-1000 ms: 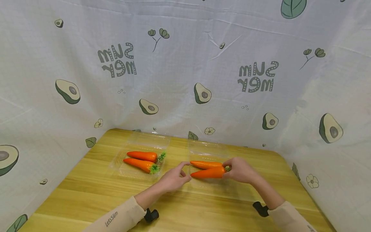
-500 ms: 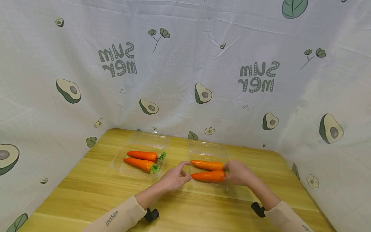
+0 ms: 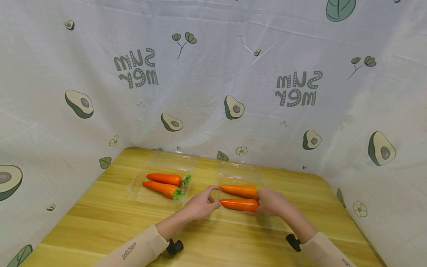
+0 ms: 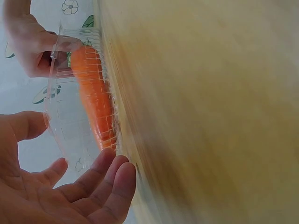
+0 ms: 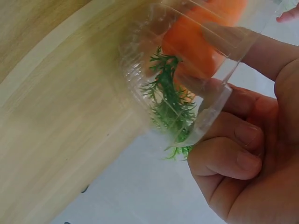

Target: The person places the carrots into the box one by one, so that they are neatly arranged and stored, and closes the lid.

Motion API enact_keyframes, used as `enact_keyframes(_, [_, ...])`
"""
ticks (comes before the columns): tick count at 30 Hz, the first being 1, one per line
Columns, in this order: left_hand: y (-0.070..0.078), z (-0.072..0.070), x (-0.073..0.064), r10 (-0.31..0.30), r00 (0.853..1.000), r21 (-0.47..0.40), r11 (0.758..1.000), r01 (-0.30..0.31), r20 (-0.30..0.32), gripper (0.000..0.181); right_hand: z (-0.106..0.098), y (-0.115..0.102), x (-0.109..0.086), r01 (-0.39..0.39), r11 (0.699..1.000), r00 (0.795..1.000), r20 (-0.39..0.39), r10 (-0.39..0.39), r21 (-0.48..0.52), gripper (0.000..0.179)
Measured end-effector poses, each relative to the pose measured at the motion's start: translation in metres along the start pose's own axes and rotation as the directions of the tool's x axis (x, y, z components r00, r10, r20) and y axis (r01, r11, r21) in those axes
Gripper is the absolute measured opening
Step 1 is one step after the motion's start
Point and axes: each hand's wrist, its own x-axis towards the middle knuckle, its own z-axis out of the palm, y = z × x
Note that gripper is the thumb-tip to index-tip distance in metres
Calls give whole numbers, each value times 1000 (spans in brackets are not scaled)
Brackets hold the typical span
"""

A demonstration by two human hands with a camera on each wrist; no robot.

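Observation:
A clear plastic container (image 3: 240, 170) with its lid open stands right of centre. Two carrots lie side by side in it: a far carrot (image 3: 238, 190) and a near carrot (image 3: 238, 204), tips to the left. My right hand (image 3: 273, 202) reaches over the container's right end, thumb and forefinger around the near carrot's thick end. Its green leafy top (image 5: 170, 95) shows through the plastic in the right wrist view. At the container's left wall is my left hand (image 3: 200, 204), thumb and fingertips touching it; the fingers (image 4: 100, 191) are spread and loosely bent.
A second clear container (image 3: 171, 159), lid open, stands to the left with two more carrots (image 3: 163, 179) in it, leafy tops to the right. Both containers are on a wooden table (image 3: 200, 244). A printed curtain (image 3: 200, 81) hangs behind and at the sides.
The near carrot has shifted toward me and straightened, widening the gap from the far carrot. My right hand has moved slightly nearer with it. The left hand stays in place.

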Motion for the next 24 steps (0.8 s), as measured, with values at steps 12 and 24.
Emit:
enact_keyframes(12, [0, -1, 0, -4, 1000, -10, 1000, 4, 0, 58, 2, -7, 3, -8, 998, 1000, -9, 9, 65, 21])
enact_keyframes(24, [5, -1, -2, -20, 1000, 36, 999, 20, -23, 62, 1, -13, 4, 17, 997, 998, -64, -12, 76, 25])
